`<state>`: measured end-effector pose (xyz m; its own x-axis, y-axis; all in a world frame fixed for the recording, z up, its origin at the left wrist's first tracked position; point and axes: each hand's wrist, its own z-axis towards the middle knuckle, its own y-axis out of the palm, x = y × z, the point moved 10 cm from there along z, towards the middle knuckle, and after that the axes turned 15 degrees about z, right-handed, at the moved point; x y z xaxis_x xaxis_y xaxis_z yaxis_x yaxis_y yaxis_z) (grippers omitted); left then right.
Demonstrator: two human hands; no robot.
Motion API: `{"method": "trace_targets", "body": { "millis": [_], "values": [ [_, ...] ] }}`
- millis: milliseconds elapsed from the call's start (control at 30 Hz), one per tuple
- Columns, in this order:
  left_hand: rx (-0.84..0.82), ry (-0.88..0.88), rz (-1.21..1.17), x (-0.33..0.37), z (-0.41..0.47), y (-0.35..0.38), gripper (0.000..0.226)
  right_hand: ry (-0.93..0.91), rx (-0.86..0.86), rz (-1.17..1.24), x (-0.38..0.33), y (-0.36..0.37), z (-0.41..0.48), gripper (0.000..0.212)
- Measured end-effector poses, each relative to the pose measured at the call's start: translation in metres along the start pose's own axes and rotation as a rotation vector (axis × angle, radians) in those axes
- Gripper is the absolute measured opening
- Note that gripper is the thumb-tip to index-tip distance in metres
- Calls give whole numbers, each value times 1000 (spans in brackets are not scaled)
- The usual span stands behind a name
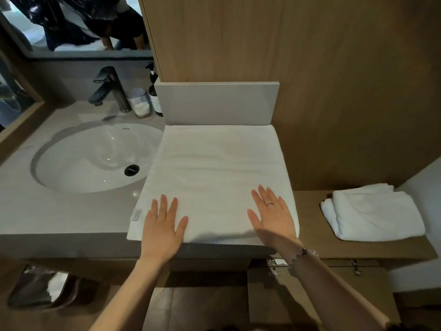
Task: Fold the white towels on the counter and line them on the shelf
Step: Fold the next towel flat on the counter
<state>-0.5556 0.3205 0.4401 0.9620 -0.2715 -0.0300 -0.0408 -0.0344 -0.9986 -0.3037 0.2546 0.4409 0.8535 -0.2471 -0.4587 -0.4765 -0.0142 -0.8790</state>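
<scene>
Head view: the worktop (59, 211) extends left of the fingers and carries the task's thing, a white towel (214, 168). The towel lies flat as a squared panel under and ahead of both hands, with its near edge at the worktop's front lip. The sink (90, 158) sits beyond and left of the left fingers, apart from the towel's left edge, so the cloth probably stays dry. A wooden shelf (307, 223) runs right of the right fingers, lower than the worktop. It bears a folded towel (372, 213) well apart from the hand, apparently one item of the line already placed. The left hand (162, 225) and right hand (274, 216) both rest palm-down on the towel's near portion. The fingers (163, 204) are straight, spread wide and grip nothing. This posture suits smoothing creases and pinning the layers before a further fold. A tap (109, 89) and a glass (139, 102) stand far ahead and left of the left fingers. A small label (136, 214) on the towel's left edge lies just left of those fingers.
</scene>
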Motion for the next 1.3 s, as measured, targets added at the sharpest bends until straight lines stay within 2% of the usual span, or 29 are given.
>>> {"method": "trace_targets", "body": {
  "millis": [100,200,333,367,433,500,567,633,667,733,800,900,1067,1167,1300],
  "values": [
    [-43,-49,24,-15,-6,2,76,20,22,-5,6,-2,-3,59],
    [-41,-82,52,-31,-12,0,78,58,15,-18,11,-4,-5,58],
    [-89,-60,34,-38,-12,5,70,96,-36,-38,12,-4,-7,58],
    [-99,-50,-44,-39,-10,5,67,113,-44,-34,12,-4,-7,59],
    [-32,-99,-368,-47,-10,-6,58,174,5,21,18,-6,-11,65],
    [166,-324,-682,-77,-23,-23,46,243,189,158,27,-20,-23,73],
    [275,-674,-865,-109,-49,-23,47,342,404,405,42,-31,-47,77],
    [173,-900,-1069,-121,-62,2,49,491,528,753,58,-24,-70,78],
    [86,-929,-1173,-120,-62,17,48,556,552,905,64,-16,-78,79],
    [-52,-878,-1293,-109,-57,35,41,625,586,1063,72,-7,-86,77],
    [-109,-820,-1317,-101,-54,41,39,641,636,1089,80,-9,-90,72],
    [-95,-780,-1315,-98,-51,38,39,644,698,1107,85,-16,-99,65],
    [-56,-769,-1350,-95,-49,27,37,587,594,1178,71,-7,-104,54],
    [-41,-723,-1304,-91,-46,15,33,554,595,1203,68,-9,-107,47],
    [-141,-692,-1301,-87,-36,11,34,521,617,1189,71,-14,-108,35]
  ]
}}
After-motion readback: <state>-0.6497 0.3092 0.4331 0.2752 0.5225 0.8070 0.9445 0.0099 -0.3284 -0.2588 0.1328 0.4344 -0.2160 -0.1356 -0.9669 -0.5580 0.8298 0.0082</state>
